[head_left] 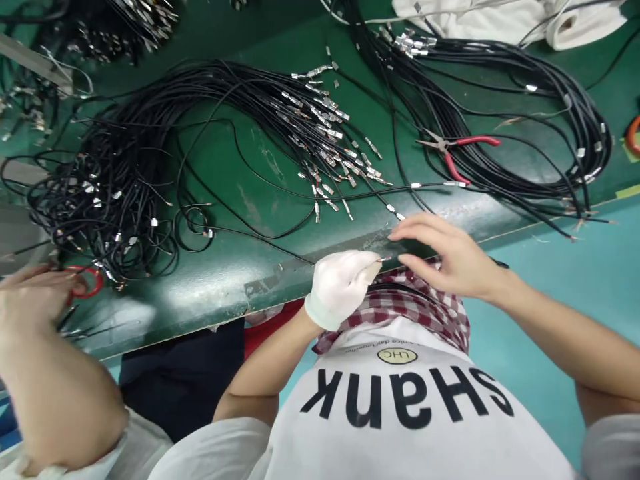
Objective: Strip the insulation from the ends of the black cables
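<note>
Scuffed green worktop [200, 283] above teal floor [565, 287]: cable end [385, 259], apparently, within pinched left hand [343, 283], right hand [453, 257] wide.

A: Your green tabletop [180, 287] is looking smooth and glossy, but its front edge [260, 287] is showing rough scuffs.

B: Yes, and your black cables [210, 87] are looking smooth and plastic-coated, while their terminals [334, 134] are gleaming like bare metal.

A: Your pliers [441, 144] are pairing bare metal with smooth, red plastic-looking grips [477, 141].

B: And you are wearing a matt white glove [335, 290] and a matt cloth T-shirt [390, 453].
</note>
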Motion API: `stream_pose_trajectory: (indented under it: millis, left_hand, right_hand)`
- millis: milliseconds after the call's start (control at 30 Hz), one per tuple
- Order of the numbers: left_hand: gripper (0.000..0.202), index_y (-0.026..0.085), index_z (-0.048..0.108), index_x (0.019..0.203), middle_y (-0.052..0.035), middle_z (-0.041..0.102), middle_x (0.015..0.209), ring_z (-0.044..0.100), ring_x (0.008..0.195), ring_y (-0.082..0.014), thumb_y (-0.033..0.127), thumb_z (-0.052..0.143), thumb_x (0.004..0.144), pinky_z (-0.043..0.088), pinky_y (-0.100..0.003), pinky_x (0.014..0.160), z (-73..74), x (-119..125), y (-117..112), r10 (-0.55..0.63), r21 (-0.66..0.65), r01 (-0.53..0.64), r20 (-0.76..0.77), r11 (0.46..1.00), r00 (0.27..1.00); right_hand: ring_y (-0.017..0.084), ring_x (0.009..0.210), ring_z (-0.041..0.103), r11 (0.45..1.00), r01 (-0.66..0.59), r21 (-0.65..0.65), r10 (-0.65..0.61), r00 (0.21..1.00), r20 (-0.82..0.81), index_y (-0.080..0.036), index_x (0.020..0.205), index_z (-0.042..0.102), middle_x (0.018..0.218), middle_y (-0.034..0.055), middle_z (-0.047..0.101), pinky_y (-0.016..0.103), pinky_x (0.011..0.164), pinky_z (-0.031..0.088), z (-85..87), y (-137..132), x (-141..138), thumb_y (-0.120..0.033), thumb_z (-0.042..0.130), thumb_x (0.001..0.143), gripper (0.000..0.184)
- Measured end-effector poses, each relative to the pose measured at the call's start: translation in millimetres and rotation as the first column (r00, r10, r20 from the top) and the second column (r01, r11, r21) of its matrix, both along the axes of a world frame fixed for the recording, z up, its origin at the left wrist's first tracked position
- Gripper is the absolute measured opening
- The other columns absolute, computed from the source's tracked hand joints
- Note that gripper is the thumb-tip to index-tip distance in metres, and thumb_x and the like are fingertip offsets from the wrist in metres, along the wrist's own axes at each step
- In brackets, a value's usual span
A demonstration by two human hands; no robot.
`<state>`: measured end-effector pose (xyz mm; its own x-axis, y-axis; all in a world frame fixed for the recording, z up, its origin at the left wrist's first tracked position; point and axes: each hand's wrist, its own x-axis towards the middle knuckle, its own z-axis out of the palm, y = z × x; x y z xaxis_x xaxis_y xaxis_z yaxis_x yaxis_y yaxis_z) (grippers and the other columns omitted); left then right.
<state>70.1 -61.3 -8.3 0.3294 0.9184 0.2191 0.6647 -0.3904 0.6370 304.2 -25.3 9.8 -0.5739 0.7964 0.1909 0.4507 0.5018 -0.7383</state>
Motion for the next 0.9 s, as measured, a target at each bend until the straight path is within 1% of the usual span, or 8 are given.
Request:
stream_pose_trajectory:
  millis: [100, 300, 433, 533, 600, 700, 800, 900]
  left_hand:
    - [0.020, 0.021, 0.076, 0.089, -0.0010, 0.078, 0.084, 0.071, 0.076, -0.0144, 0.027, 0.058, 0.094, 0.053, -0.025, 0.074, -0.2, 1.5, 0.9, -0.009, -0.008, 0.009, 0.024, 1.000, 1.000]
    - [0.020, 0.021, 0.076, 0.087, -0.0002, 0.076, 0.079, 0.068, 0.069, -0.0128, 0.025, 0.057, 0.094, 0.050, -0.024, 0.070, 1.6, 3.6, -0.5, -0.041, -0.050, 0.042, 0.007, 0.998, 0.999]
    - [0.020, 0.020, 0.074, 0.088, -0.0002, 0.076, 0.082, 0.068, 0.072, -0.0132, 0.026, 0.056, 0.095, 0.049, -0.024, 0.071, 2.8, 4.9, -0.5, -0.038, -0.052, 0.038, 0.002, 0.998, 0.999]
    - [0.019, 0.020, 0.073, 0.099, -0.0024, 0.075, 0.090, 0.068, 0.081, -0.0157, 0.027, 0.055, 0.096, 0.049, -0.027, 0.078, 6.9, 4.1, 1.2, -0.060, -0.070, 0.056, -0.058, 0.996, 0.996]
    - [0.020, 0.020, 0.072, 0.101, -0.0032, 0.074, 0.090, 0.067, 0.082, -0.0166, 0.028, 0.055, 0.096, 0.049, -0.028, 0.079, 9.9, 2.7, 2.0, -0.056, -0.069, 0.049, -0.108, 0.996, 0.993]
    - [0.018, 0.019, 0.071, 0.093, -0.0022, 0.072, 0.085, 0.065, 0.078, -0.0154, 0.026, 0.055, 0.096, 0.048, -0.027, 0.077, 12.1, 1.5, 1.2, -0.031, -0.054, 0.026, -0.091, 0.998, 0.995]
    - [0.018, 0.019, 0.070, 0.090, -0.0016, 0.072, 0.085, 0.065, 0.077, -0.0146, 0.025, 0.055, 0.097, 0.048, -0.025, 0.075, 12.1, 2.9, -1.0, 0.013, -0.038, -0.016, -0.058, 0.999, 0.998]
    - [0.020, 0.019, 0.069, 0.088, -0.0010, 0.069, 0.081, 0.064, 0.076, -0.0145, 0.026, 0.053, 0.097, 0.047, -0.025, 0.075, 11.6, 4.1, -2.0, 0.044, -0.015, -0.045, -0.068, 0.999, 0.997]
  right_hand:
    - [0.027, 0.115, 0.060, 0.999, -0.016, -0.047, 0.015, 1.000, -0.025, -0.026, 0.128, 0.058, 0.122, 0.0096, 0.064, 0.044, 0.100, 0.049, -6.0, -14.1, -5.6, -0.026, 0.064, 0.088, 0.041]
    - [0.024, 0.106, 0.063, 0.998, -0.009, -0.061, 0.003, 0.995, -0.098, -0.022, 0.120, 0.062, 0.113, 0.0088, 0.068, 0.039, 0.095, 0.051, -10.4, -18.2, -13.0, -0.024, 0.068, 0.086, 0.034]
    - [0.019, 0.090, 0.065, 0.996, 0.046, -0.072, -0.059, 0.980, -0.191, -0.022, 0.104, 0.066, 0.097, 0.0053, 0.070, 0.035, 0.083, 0.052, -11.7, -20.8, -18.5, -0.018, 0.064, 0.090, 0.015]
    - [0.018, 0.086, 0.065, 0.991, 0.097, -0.094, -0.117, 0.966, -0.232, -0.022, 0.099, 0.066, 0.093, 0.0045, 0.071, 0.034, 0.080, 0.052, -13.4, -23.0, -19.4, -0.018, 0.062, 0.091, 0.010]
    - [0.019, 0.085, 0.064, 0.979, 0.153, -0.134, -0.185, 0.944, -0.274, -0.023, 0.096, 0.067, 0.092, 0.0043, 0.070, 0.035, 0.079, 0.051, -15.3, -25.7, -21.1, -0.019, 0.063, 0.091, 0.007]
    - [0.017, 0.081, 0.062, 0.915, 0.216, -0.341, -0.349, 0.847, -0.402, -0.024, 0.098, 0.069, 0.089, 0.0032, 0.068, 0.033, 0.075, 0.051, -20.8, -32.5, -31.3, -0.024, 0.068, 0.089, 0.010]
    - [0.014, 0.074, 0.058, 0.805, 0.098, -0.585, -0.467, 0.713, -0.523, -0.025, 0.106, 0.071, 0.089, 0.0023, 0.063, 0.028, 0.065, 0.049, -27.9, -39.3, -50.8, -0.031, 0.073, 0.086, 0.021]
    - [0.010, 0.063, 0.052, 0.755, 0.026, -0.655, -0.535, 0.601, -0.594, -0.025, 0.097, 0.075, 0.091, 0.0015, 0.060, 0.026, 0.056, 0.045, -33.2, -41.0, -70.3, -0.034, 0.073, 0.085, 0.015]
